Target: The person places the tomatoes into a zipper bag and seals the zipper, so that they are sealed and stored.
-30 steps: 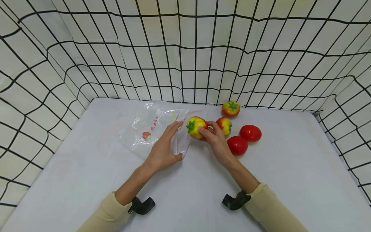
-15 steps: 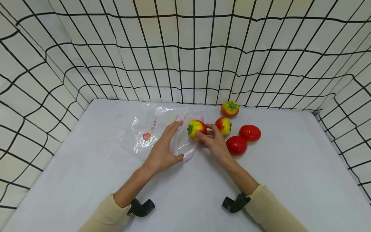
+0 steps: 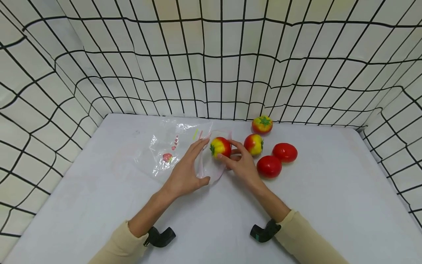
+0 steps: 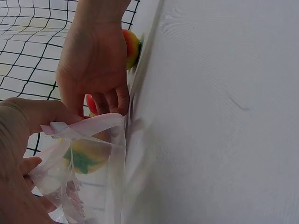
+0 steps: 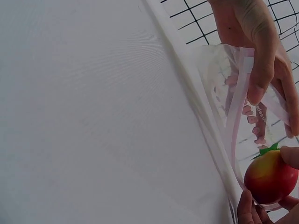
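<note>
My left hand (image 3: 182, 178) holds the mouth of a clear zip bag (image 3: 158, 141) with thumb and fingers spread apart at its rim. The bag lies flat on the table, with a strawberry print and a pinkish zip edge (image 5: 238, 107). Between thumb and fingers my right hand (image 3: 244, 167) grips a red-and-yellow fruit with a green leafy top (image 3: 221, 147). In the right wrist view that fruit (image 5: 270, 179) is at the bag's opening, leafy top toward the bag. The left wrist view shows its yellow and green end through the clear plastic (image 4: 93, 191).
Two more red-and-yellow fruits stand right of the bag, a nearer one (image 3: 254, 144) and a farther one (image 3: 262, 124). Two plain red fruits (image 3: 269, 167) (image 3: 285, 152) lie beside my right hand. Black netting (image 3: 222, 55) over pale walls borders the white table (image 3: 329, 183).
My right hand has moved slightly left with the fruit, tilting it so that more red shows. The bag's mouth has opened wider around it. My left hand has hardly moved.
</note>
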Motion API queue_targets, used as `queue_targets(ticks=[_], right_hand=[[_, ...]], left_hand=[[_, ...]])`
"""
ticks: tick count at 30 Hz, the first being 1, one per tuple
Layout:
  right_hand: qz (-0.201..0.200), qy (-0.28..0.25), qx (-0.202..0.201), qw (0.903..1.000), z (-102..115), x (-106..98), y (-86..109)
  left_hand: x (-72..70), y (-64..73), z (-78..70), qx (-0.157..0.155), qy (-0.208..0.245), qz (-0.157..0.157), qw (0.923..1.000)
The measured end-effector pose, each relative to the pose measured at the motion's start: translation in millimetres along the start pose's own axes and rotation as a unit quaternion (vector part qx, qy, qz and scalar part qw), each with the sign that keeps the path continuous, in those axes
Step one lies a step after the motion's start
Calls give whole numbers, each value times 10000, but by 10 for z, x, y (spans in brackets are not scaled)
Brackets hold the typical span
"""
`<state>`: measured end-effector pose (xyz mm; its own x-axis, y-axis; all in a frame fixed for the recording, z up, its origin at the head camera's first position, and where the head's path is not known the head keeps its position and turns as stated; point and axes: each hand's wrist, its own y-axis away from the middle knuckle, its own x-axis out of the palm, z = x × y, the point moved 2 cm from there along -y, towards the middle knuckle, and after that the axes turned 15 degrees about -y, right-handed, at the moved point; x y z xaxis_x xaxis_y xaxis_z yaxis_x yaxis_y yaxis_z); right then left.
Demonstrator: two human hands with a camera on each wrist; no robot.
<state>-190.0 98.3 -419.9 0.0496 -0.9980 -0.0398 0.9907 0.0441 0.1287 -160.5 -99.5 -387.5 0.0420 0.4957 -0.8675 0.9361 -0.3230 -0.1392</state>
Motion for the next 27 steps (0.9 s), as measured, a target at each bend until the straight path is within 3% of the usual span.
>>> queue_targets(ticks=[27], right_hand=[[-36, 1087, -1026, 9888, -7, 119, -33]], left_hand=[[-4, 3, -54, 183, 45, -75, 9998]])
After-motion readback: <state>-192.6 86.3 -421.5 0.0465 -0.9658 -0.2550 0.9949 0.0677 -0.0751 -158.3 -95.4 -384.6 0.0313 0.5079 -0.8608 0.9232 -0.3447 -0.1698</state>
